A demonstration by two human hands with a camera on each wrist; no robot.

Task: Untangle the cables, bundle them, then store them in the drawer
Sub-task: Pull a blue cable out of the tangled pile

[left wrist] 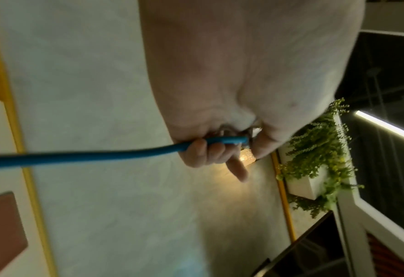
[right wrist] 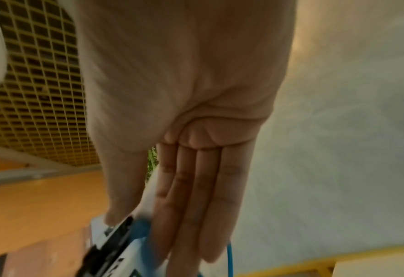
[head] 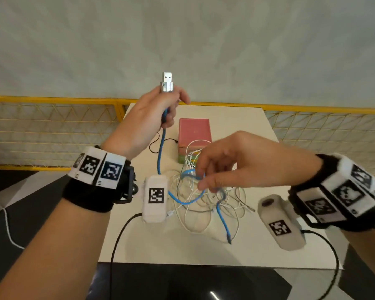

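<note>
Up at 12 o'clock over the square cream tabletop, left hand raised well clear of the surface, fingers curled round the thick blue braided cable just below its silver USB plug, plug pointing straight up. From there, blue cable hanging down past 9 o'clock of the stacked pink-topped drawer box, then looping into the tangle of thin white cables dead centre. Right hand low over that tangle, coming in from 3 o'clock, thumb and fingertips pinching a loop of the same blue cable, other fingers fairly straight in the right wrist view. Loose end of the blue cable trailing toward 6 o'clock, stopping short of the near edge. Thin black wire lying at 10 o'clock beside the box. Tangle well away from every table edge, bare surface all round it, most at 6 and 3. Yellow mesh railing running behind the far edge.
</note>
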